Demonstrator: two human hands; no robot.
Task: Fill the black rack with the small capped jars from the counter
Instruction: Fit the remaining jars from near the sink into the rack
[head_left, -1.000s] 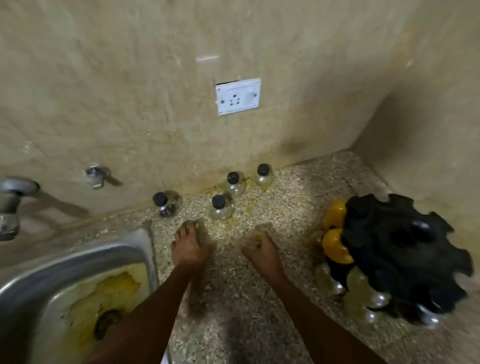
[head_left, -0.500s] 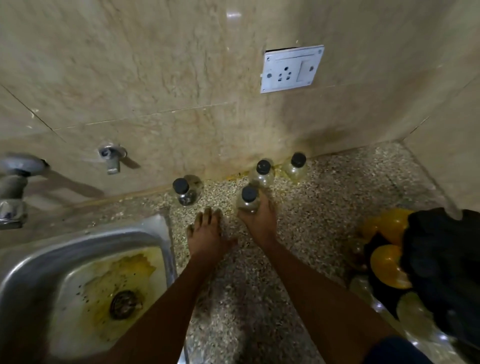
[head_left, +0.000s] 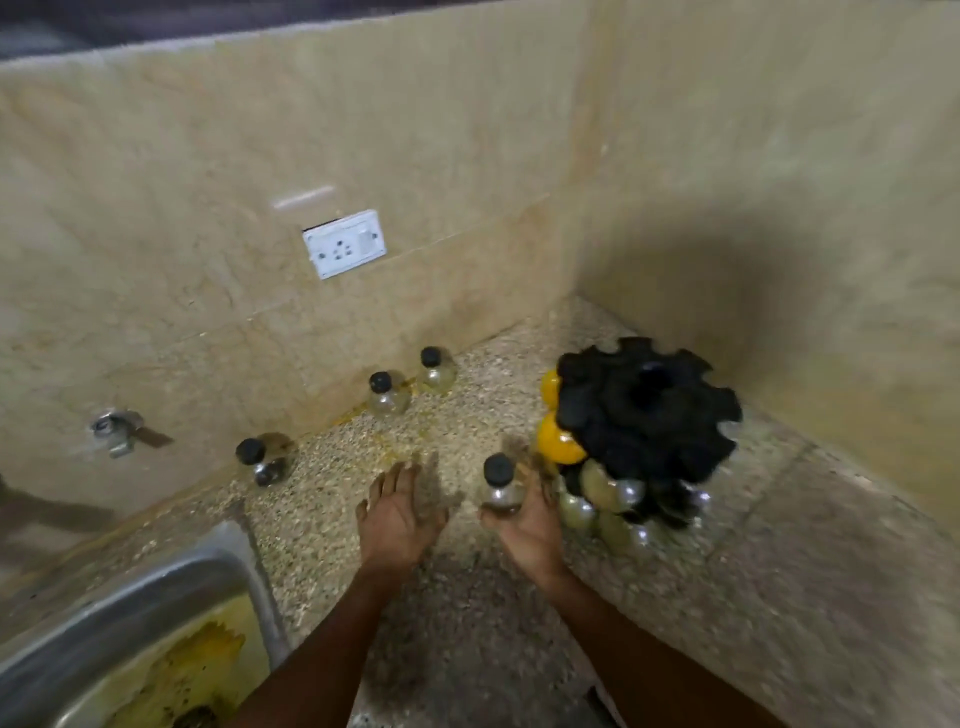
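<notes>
Right now the speckled stone counter (head_left: 332, 525) carries everything, running from the steel sink (head_left: 156, 587) at its left edge to the far right corner where the two beige walls meet. In that corner stands the black tiered rack (head_left: 644, 415) with its notched top plate; two yellow-filled jars (head_left: 558, 441) sit in its left side, and several clear jars (head_left: 602, 488) crowd its lower tier nearest me. The upper notches facing me and to the right look vacant, though blur keeps me from counting them.

My right hand (head_left: 524, 525) is wrapped around a small clear glass jar with a black cap (head_left: 500, 486), held upright off the counter just beside the rack's near left side. My left hand (head_left: 397, 512) hangs with fingers loosely spread above the counter near the middle, gripping nothing.

Three more black-capped jars wait along the back edge against the wall: one near the sink's far corner (head_left: 262, 460), and two (head_left: 387, 395) (head_left: 435, 370) close together below the white wall socket (head_left: 345, 244).

I judge this to be the carry step, with one jar in transit and three left to fetch. Next I need to line the jar's neck up with a free notch and slide it in from the outside, keeping it upright and clear of the jars already seated. My left hand could steady the rack, which may turn or tip.
</notes>
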